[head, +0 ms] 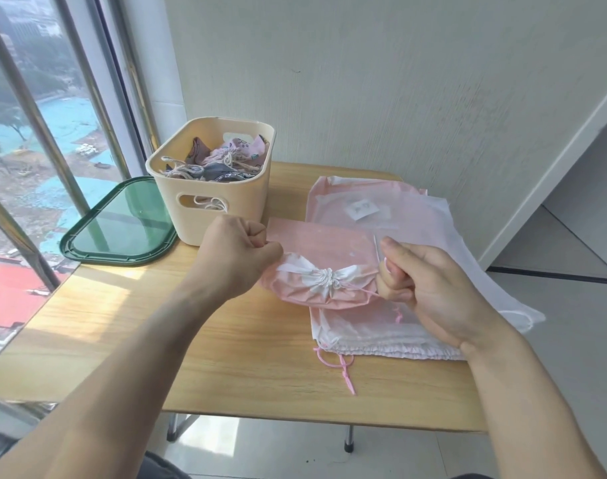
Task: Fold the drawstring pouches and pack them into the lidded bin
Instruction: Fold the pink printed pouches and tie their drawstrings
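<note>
- Head view, wooden desk beside a window.
- Left hand: fist clenched on the left edge of a pink pouch.
- Right hand: fingers curled, pinching the pouch's drawstring at its right edge.
- Pink pouch: mouth gathered shut at centre, held just above the desk.
- Stack of flat pouches: right side, beneath the held one.
- Cream bin: far left, open, holding bundled pouches.
- Green lid: flat, left of the bin.
</note>
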`<action>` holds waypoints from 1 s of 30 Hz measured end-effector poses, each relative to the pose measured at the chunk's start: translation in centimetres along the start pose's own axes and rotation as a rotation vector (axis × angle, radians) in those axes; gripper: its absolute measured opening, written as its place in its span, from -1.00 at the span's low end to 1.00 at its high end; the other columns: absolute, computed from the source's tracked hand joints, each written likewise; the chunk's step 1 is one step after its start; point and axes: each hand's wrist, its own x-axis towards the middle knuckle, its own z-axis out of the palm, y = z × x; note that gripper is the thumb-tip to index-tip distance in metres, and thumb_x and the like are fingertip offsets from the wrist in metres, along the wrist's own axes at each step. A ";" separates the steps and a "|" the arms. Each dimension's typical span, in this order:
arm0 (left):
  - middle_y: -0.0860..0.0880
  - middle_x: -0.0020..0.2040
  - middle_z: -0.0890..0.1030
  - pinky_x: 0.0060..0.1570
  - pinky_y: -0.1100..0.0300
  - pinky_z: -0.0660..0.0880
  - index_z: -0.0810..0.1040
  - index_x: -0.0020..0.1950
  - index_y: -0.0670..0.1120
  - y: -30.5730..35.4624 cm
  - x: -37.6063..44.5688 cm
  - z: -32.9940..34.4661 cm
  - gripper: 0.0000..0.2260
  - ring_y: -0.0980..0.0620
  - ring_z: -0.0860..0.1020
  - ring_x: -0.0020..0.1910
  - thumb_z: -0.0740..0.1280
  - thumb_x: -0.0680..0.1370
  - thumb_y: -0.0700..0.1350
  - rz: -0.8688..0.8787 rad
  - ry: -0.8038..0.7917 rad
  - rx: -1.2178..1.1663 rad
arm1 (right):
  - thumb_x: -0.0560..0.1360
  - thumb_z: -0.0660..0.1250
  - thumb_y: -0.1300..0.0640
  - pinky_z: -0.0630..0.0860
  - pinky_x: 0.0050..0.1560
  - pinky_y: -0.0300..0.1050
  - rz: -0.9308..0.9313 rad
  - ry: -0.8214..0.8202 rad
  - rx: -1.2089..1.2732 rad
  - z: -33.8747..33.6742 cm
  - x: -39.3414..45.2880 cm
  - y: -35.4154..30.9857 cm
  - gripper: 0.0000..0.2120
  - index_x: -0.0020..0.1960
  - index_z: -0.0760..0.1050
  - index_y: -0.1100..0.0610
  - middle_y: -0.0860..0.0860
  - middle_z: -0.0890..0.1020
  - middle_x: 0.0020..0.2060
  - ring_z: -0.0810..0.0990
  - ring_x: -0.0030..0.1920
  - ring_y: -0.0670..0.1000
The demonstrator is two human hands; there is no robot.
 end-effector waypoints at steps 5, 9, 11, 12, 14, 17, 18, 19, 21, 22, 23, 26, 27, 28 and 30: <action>0.08 -0.53 0.11 -0.45 0.24 0.22 0.12 -0.46 -0.03 0.5 -0.5 1.2 -0.52 0.05 0.15 -0.46 0.39 0.43 -0.27 0.139 0.172 0.038 | 0.69 0.14 0.10 0.22 -0.39 -0.29 0.065 -0.045 -0.080 0.9 -0.1 0.0 -0.51 -0.42 0.20 0.06 -0.04 0.15 -0.47 0.13 -0.46 -0.04; 0.12 -0.42 0.33 -0.07 0.19 0.31 0.25 -0.45 -0.02 1.7 -0.6 2.3 -0.56 0.00 0.34 -0.24 0.47 0.46 -0.11 0.299 0.283 0.120 | 0.69 0.17 0.05 0.11 -0.39 -0.20 0.148 -0.148 -0.129 1.8 -0.4 0.0 -0.50 -0.44 0.25 0.02 -0.05 0.15 -0.47 0.09 -0.46 -0.04; 0.05 -0.30 0.44 -0.05 0.29 0.26 0.31 -0.41 0.02 2.2 -0.8 2.8 -0.62 -0.02 0.36 -0.10 0.49 0.44 -0.08 0.344 0.248 0.162 | 0.68 0.19 0.05 0.12 -0.42 -0.23 0.203 -0.215 -0.176 2.2 -0.5 -0.3 -0.53 -0.40 0.24 0.05 -0.08 0.18 -0.48 0.12 -0.47 -0.07; 0.02 -0.26 0.48 -0.03 0.34 0.26 0.34 -0.39 0.03 2.2 -0.9 3.1 -0.64 -0.01 0.37 -0.06 0.50 0.44 -0.07 0.361 0.182 0.166 | 0.68 0.20 0.07 0.15 -0.44 -0.28 0.231 -0.254 -0.200 2.5 -0.6 -0.4 -0.55 -0.38 0.23 0.07 -0.09 0.20 -0.48 0.12 -0.48 -0.09; 0.05 -0.24 0.54 -0.01 0.27 0.32 0.42 -0.34 -0.01 2.0 -1.1 3.8 -0.72 0.01 0.43 -0.05 0.49 0.45 -0.04 0.363 -0.010 0.180 | 0.67 0.21 0.09 0.19 -0.47 -0.33 0.284 -0.354 -0.244 2.9 -0.6 -0.3 -0.58 -0.34 0.25 0.10 -0.11 0.24 -0.50 0.14 -0.50 -0.11; 0.10 -0.34 0.52 -0.17 0.17 0.41 0.46 -0.30 -0.05 1.3 -1.2 4.3 -0.75 0.07 0.48 -0.25 0.46 0.47 -0.02 0.263 -0.318 0.239 | 0.64 0.30 0.03 0.27 -0.46 -0.27 0.345 -0.543 -0.253 2.8 -0.9 -0.4 -0.65 -0.27 0.38 0.14 -0.03 0.35 -0.51 0.27 -0.51 -0.07; 0.09 -0.36 0.51 -0.25 0.16 0.38 0.43 -0.32 -0.02 1.1 -1.2 4.3 -0.76 0.08 0.45 -0.31 0.44 0.46 -0.05 0.234 -0.384 0.265 | 0.62 0.34 0.03 0.32 -0.49 -0.24 0.344 -0.610 -0.238 2.5 -1.0 -0.6 -0.70 -0.22 0.43 0.15 0.03 0.45 -0.48 0.37 -0.52 -0.06; 0.08 -0.37 0.50 -0.30 0.18 0.34 0.39 -0.34 0.00 1.0 -1.2 4.2 -0.75 0.09 0.42 -0.35 0.42 0.45 -0.09 0.218 -0.432 0.296 | 0.59 0.36 0.05 0.38 -0.52 -0.21 0.330 -0.663 -0.189 2.2 -1.0 -1.0 -0.77 -0.17 0.46 0.17 0.11 0.55 -0.43 0.46 -0.52 -0.04; 0.09 -0.39 0.47 -0.38 0.28 0.28 0.36 -0.36 0.03 0.8 -1.2 4.2 -0.75 0.08 0.40 -0.37 0.39 0.44 -0.11 0.202 -0.491 0.351 | 0.55 0.38 0.13 0.49 -0.52 -0.18 0.252 -0.671 0.000 1.6 -0.8 -1.4 -0.87 -0.10 0.51 0.18 0.24 0.65 -0.31 0.56 -0.50 0.00; 0.09 -0.41 0.45 -0.41 0.33 0.26 0.35 -0.37 0.02 0.8 -1.3 4.2 -0.74 0.08 0.39 -0.38 0.38 0.44 -0.11 0.193 -0.504 0.368 | 0.54 0.40 0.14 0.53 -0.48 -0.15 0.178 -0.598 0.075 1.5 -0.4 -1.5 -0.88 -0.10 0.52 0.17 0.27 0.66 -0.26 0.58 -0.48 0.03; 0.09 -0.42 0.44 -0.41 0.34 0.25 0.35 -0.37 0.02 0.7 -1.4 4.3 -0.74 0.10 0.38 -0.39 0.36 0.45 -0.12 0.181 -0.509 0.374 | 0.52 0.41 0.12 0.54 -0.44 -0.13 0.096 -0.469 0.118 1.3 0.1 -1.3 -0.87 -0.10 0.53 0.17 0.28 0.67 -0.22 0.61 -0.42 0.06; 0.09 -0.39 0.44 -0.37 0.32 0.27 0.35 -0.37 0.03 0.7 -1.7 4.6 -0.74 0.09 0.39 -0.37 0.30 0.46 -0.22 0.156 -0.534 0.388 | 0.47 0.39 0.11 0.51 -0.23 -0.20 -0.061 -0.060 0.137 1.1 2.5 -0.1 -0.87 -0.09 0.52 0.17 0.19 0.68 -0.16 0.63 -0.16 0.02; 0.10 -0.38 0.45 -0.37 0.34 0.27 0.35 -0.37 0.03 0.7 -1.8 4.7 -0.74 0.10 0.39 -0.37 0.30 0.46 -0.23 0.159 -0.542 0.391 | 0.48 0.39 0.11 0.50 -0.18 -0.20 -0.044 -0.001 0.117 1.1 3.1 0.4 -0.88 -0.07 0.53 0.16 0.16 0.69 -0.14 0.63 -0.10 0.02; 0.11 -0.38 0.45 -0.38 0.37 0.27 0.36 -0.36 0.03 0.6 -1.9 4.7 -0.74 0.12 0.39 -0.37 0.30 0.46 -0.24 0.159 -0.541 0.389 | 0.52 0.40 0.11 0.50 -0.15 -0.18 0.005 0.020 0.068 1.0 3.8 1.2 -0.88 -0.03 0.55 0.17 0.17 0.69 -0.11 0.62 -0.06 0.02; 0.11 -0.38 0.46 -0.38 0.39 0.30 0.39 -0.34 0.01 0.5 -2.0 4.7 -0.77 0.12 0.41 -0.37 0.31 0.46 -0.24 0.152 -0.516 0.377 | 0.61 0.35 0.09 0.54 -0.05 -0.08 0.125 0.030 -0.118 0.9 4.5 2.8 -0.81 0.12 0.56 0.20 0.19 0.67 -0.01 0.60 -0.03 0.00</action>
